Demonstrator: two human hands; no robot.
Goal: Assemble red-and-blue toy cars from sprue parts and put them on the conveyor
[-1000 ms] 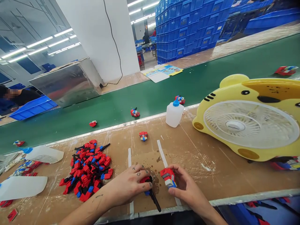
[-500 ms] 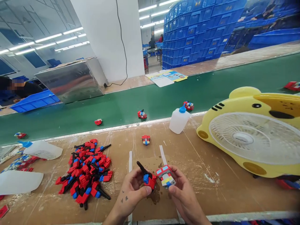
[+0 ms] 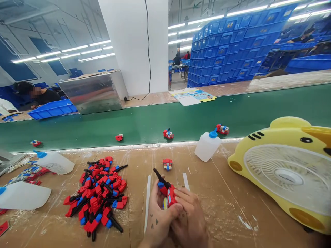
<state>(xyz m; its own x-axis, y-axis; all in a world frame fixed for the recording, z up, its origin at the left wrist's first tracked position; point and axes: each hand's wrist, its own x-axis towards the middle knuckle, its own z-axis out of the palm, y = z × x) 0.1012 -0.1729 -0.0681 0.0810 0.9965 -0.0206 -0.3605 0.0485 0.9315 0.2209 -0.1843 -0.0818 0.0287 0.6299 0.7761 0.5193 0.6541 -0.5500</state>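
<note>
Low in the middle of the view, my left hand point(image 3: 158, 220) and my right hand point(image 3: 190, 220) press together around a small red, blue and yellow block toy point(image 3: 169, 196). A black stick point(image 3: 160, 176) juts up and left out of it. My left thumb lies across the red body and my right fingers wrap it from the right. To the left lies a heap of red, blue and black toy parts point(image 3: 99, 193). One small finished piece point(image 3: 167, 164) sits on the bench just beyond my hands.
A white squeeze bottle with a blue cap point(image 3: 207, 146) stands by the green conveyor belt point(image 3: 258, 110), which carries several small toys. A yellow tiger-shaped fan point(image 3: 287, 172) fills the right. Two more bottles point(image 3: 55, 162) lie at left. A person sits at far left behind a blue bin point(image 3: 53, 109).
My two hands have come together, joining the red stick part to the block toy. The camera view has tilted up and shifted, so the bench sits lower in the frame.
</note>
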